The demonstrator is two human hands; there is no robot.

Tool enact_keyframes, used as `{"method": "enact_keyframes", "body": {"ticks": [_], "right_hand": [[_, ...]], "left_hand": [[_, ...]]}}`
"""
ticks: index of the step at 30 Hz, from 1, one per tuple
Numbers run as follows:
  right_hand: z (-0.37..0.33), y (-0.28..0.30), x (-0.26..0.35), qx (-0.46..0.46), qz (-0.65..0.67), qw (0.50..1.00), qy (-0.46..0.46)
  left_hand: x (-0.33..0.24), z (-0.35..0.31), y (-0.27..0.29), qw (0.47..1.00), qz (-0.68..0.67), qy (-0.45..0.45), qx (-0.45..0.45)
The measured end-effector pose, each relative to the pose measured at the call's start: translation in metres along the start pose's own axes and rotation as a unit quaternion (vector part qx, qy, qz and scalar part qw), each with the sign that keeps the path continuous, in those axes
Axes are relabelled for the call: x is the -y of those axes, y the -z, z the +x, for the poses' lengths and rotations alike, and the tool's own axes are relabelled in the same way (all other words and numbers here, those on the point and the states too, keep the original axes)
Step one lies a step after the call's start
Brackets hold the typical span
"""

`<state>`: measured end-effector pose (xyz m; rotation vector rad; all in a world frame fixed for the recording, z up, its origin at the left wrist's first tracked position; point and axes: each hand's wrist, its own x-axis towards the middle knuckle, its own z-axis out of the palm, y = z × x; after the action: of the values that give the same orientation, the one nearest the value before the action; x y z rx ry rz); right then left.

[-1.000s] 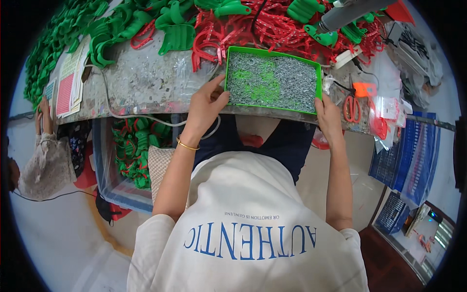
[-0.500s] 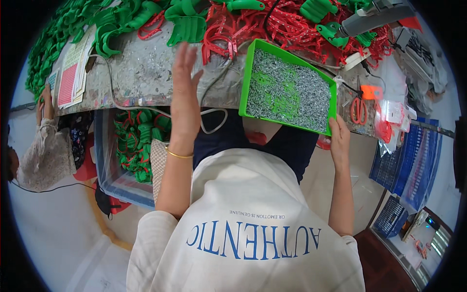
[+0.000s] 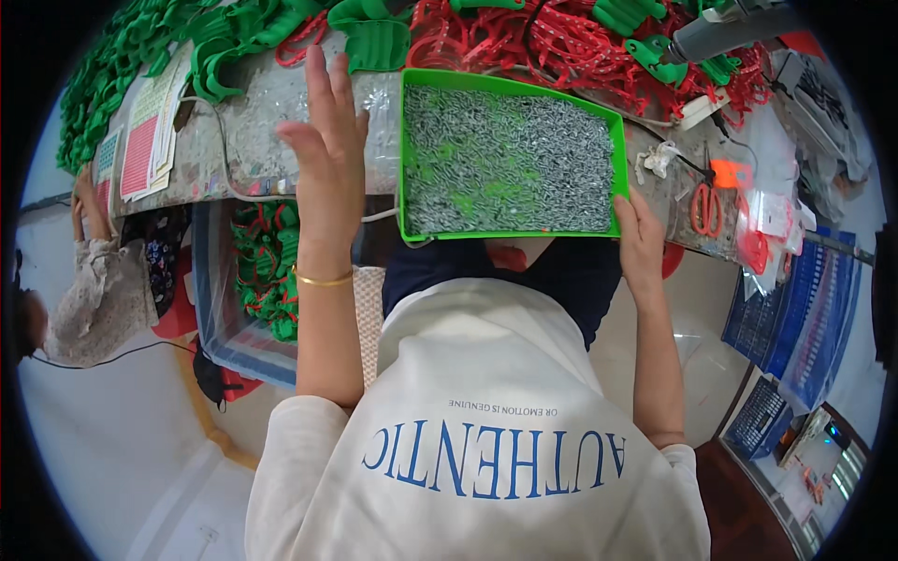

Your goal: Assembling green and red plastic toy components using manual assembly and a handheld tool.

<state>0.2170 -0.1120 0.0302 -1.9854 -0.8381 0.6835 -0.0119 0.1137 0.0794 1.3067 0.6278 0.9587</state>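
A bright green plastic tray (image 3: 514, 234) is at the table's near edge, partly over my lap. Many small silvery metal pieces (image 3: 571, 150), too fine to identify, cover its bottom, with green showing through in patches. My right hand (image 3: 642, 238) grips the tray at its near right corner, thumb along the rim. Raised to the left of the tray, my left hand (image 3: 332, 159) is empty, its fingers stretched and thumb apart. It does not touch the tray.
Green curved plastic parts (image 3: 369, 37) and red dotted straps (image 3: 524, 42) are heaped along the table's far side. Orange-handled scissors (image 3: 706, 208) lie right. A bin (image 3: 210, 309) of green-and-red pieces stands below left. Another person's hand (image 3: 91, 201) rests by printed sheets (image 3: 150, 140).
The tray has moved left and turned to lie nearly level, with its metal pieces spread more evenly. My left hand has shifted left, its thumb now wider apart.
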Motion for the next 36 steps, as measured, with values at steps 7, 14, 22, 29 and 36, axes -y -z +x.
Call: {"method": "enact_keyframes", "body": {"ticks": [7, 14, 22, 29, 36], "right_hand": [[0.001, -0.020, -0.025, 0.010, 0.069, 0.997, -0.026], [0.008, -0.020, -0.009, 0.012, 0.043, 0.999, -0.013], [0.013, -0.025, 0.004, -0.010, 0.014, 1.000, 0.017], [0.019, -0.038, 0.000, 0.003, 0.045, 0.998, 0.051], [0.017, -0.042, 0.017, 0.026, 0.036, 0.998, 0.036]], "left_hand": [[-0.030, -0.004, -0.009, 0.996, 0.055, -0.076, 0.003], [-0.023, -0.003, 0.007, 0.997, 0.051, -0.056, -0.014], [-0.009, -0.010, -0.003, 0.996, 0.043, 0.030, 0.071], [-0.017, -0.011, 0.004, 0.987, 0.134, -0.031, 0.080], [-0.023, -0.016, 0.008, 0.997, 0.048, -0.052, 0.032]]}}
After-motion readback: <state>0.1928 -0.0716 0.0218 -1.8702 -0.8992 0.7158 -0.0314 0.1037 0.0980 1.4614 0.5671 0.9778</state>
